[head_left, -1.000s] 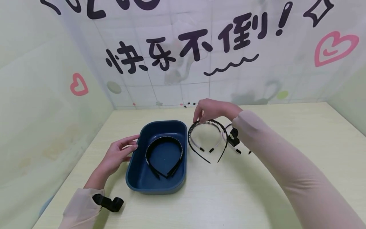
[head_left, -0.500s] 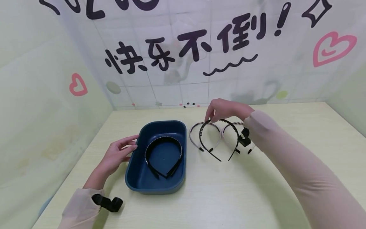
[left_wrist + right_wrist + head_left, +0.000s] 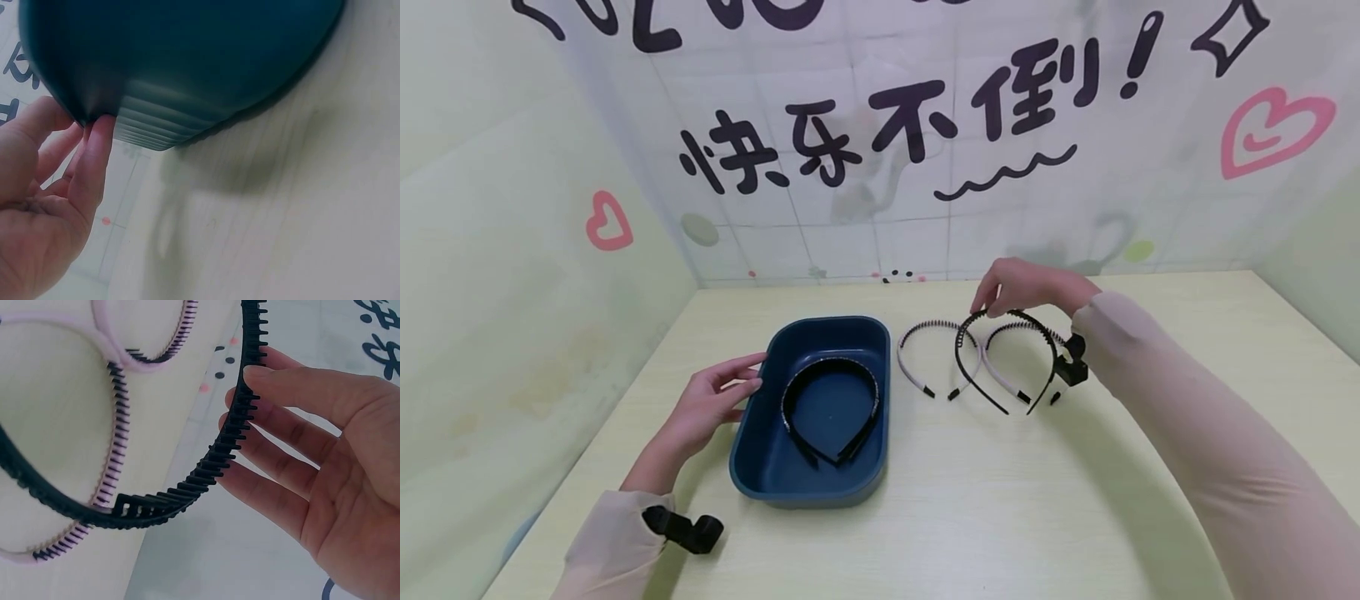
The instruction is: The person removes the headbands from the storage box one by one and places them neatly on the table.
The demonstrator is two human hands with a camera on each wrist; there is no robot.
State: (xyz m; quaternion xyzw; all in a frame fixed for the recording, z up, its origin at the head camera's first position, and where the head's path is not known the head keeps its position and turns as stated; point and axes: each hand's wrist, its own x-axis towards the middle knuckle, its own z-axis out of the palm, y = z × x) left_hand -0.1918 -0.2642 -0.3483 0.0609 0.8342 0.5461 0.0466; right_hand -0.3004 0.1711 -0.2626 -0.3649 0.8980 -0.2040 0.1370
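**Black headband pinched above the table, tray held at its rim**

In the head view, the right hand [image 3: 1028,283] has the black headband [image 3: 958,346] by its crown, so both ends hang free and point toward the person; that grip probably keeps the curve easy to steer. The band overlaps the two pale headbands [image 3: 904,367], which lie on the table [image 3: 940,517] side by side, crowns toward the backdrop [image 3: 850,250], perhaps spread out so that each can be picked alone. To their left stands the tray [image 3: 754,462], with a dark headband [image 3: 877,400] lying inside; whether more are stacked there is hard to tell. The left hand [image 3: 703,402] is at the tray's left rim, seemingly to steady it.

In the left wrist view, that hand is nearly closed at the fingertips, which pinch the rim, the fingers only slightly bent. The tray's ribbed outer wall shows just beside them.

In the right wrist view, the thumb and fingers meet across the toothed band, with no gap beyond its thickness; the palm stays clear of it. Behind, the pale headbands touch or overlap.
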